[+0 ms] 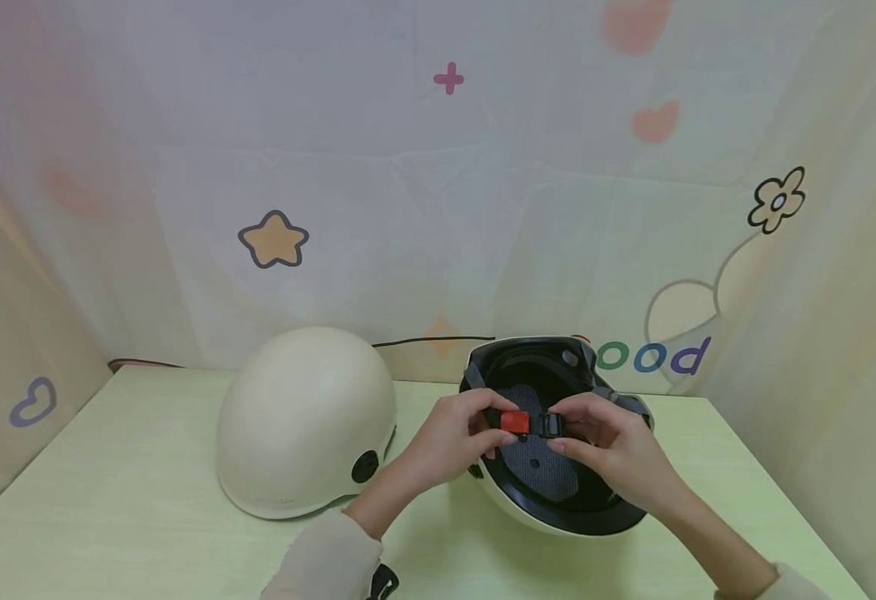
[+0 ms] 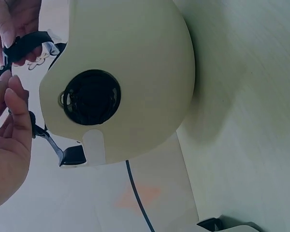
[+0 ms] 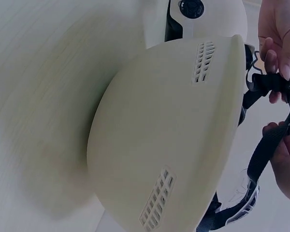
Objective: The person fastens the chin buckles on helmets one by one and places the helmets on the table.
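Note:
An upturned cream helmet point(image 1: 538, 479) with a dark padded inside lies on the table in front of me. Above its opening, a red and black chin-strap buckle point(image 1: 515, 422) is held between both hands, its two parts meeting end to end. My left hand point(image 1: 445, 437) pinches the red side between thumb and fingers. The black side is pinched by my right hand point(image 1: 618, 446). The right wrist view shows the black chin strap point(image 3: 266, 150) running from the helmet's edge up to the right hand. Some fingers are hidden behind the buckle.
A second cream helmet point(image 1: 306, 417) stands dome up at the left, close to my left forearm. Both rest on a pale green table point(image 1: 130, 492). A patterned curtain point(image 1: 377, 208) hangs behind, with a thin dark cord point(image 1: 430, 339) along its foot.

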Demonstrator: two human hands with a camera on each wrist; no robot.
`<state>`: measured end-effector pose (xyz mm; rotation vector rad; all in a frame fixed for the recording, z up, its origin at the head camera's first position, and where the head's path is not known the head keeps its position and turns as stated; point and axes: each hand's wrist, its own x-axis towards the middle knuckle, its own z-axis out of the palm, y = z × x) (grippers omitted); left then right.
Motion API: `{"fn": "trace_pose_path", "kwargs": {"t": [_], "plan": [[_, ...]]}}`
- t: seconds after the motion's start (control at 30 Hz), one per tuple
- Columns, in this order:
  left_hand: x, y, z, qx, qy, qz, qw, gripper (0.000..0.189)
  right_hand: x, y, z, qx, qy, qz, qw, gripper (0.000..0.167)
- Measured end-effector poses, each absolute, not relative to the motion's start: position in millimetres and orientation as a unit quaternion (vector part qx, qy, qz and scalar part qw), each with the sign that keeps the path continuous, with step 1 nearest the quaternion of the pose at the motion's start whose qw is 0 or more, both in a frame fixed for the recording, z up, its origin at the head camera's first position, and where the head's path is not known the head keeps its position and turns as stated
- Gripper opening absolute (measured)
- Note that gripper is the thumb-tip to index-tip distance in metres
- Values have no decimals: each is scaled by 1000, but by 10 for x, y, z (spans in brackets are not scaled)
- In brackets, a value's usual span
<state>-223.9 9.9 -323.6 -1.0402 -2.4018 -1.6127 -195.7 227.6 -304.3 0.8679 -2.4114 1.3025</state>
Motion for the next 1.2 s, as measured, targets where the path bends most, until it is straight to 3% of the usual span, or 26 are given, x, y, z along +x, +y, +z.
{"fn": "trace_pose_path", "kwargs": {"t": [0.37,0.6,1.2], "plan": [[-2305,52,-3262,-340,-708,-617,-56,28,-1981,2293,-3019,299,-839,439,116,27],[-2363,-19,-3308,-391,-626,-665,-117,32,-1979,2305,-2991,282,-852,426,114,26],[-2375,-36,-3329,-387,-647,-640,-149,31,-1969,2329,-2999,301,-850,417,116,30]]}}
